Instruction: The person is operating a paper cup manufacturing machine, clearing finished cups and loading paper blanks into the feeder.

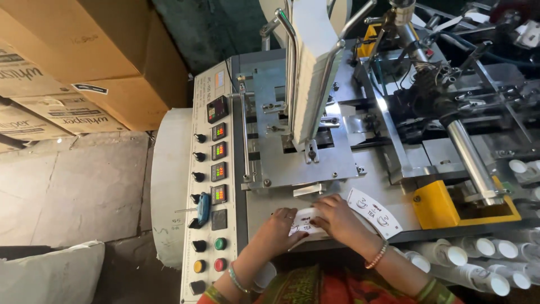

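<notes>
Low in the centre of the frame, both hands worked a small stack of printed paper blanks (306,224) lying on the steel bed of the machine (264,200). The left hand (279,224) had its fingers curled over the near left edge of the stack, thumb tucked under, pinching it lightly. The right hand (336,215) lay across the top of the same stack, fingers bent and pressing down, partly hiding it. Just to the right, one loose fan-shaped blank (376,213) rested flat on the bed, apart from the hands.

Above the hands, in the upper middle of the frame, an upright feeder rack (292,67) of bent steel rods held a thick pack of white blanks (315,62) standing on edge. At lower right, rows of finished white paper cups (484,250) lay nested on their sides. Left of the hands ran a control panel (208,186) with small displays and coloured buttons. Cardboard boxes (84,50) filled the upper left; whether they held anything could not be told.
</notes>
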